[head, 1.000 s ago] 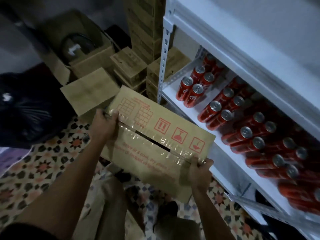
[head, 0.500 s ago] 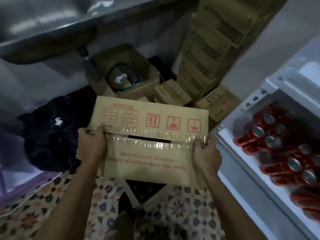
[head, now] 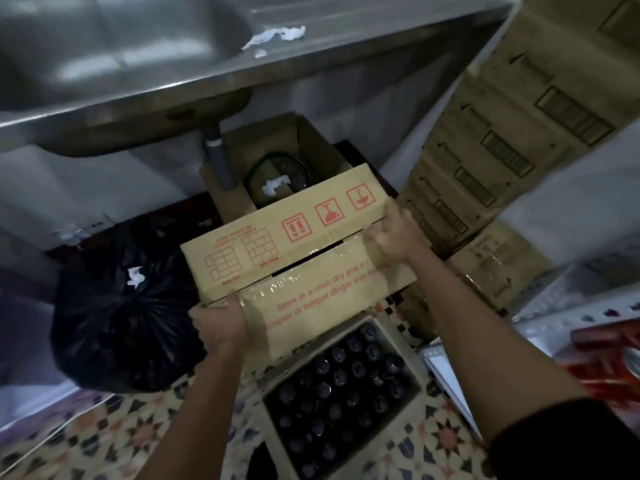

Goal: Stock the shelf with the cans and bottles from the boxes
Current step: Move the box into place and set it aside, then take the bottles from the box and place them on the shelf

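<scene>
We hold the carton [head: 298, 258] endwise, left hand [head: 221, 323] gripping its near end, right hand [head: 398, 233] its far end, above the bottle crate [head: 343, 396].

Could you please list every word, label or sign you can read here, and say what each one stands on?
"Store in a cool, dry place": red print on the cardboard box held by the left hand and right hand.
Line beneath it, beginning "Simpan di tempat dingin dan": the end is hidden.
Three red handling pictograms and two stacking diagrams on the same box: their captions are too small to read.
Print on the stacked cartons: too blurred.
</scene>
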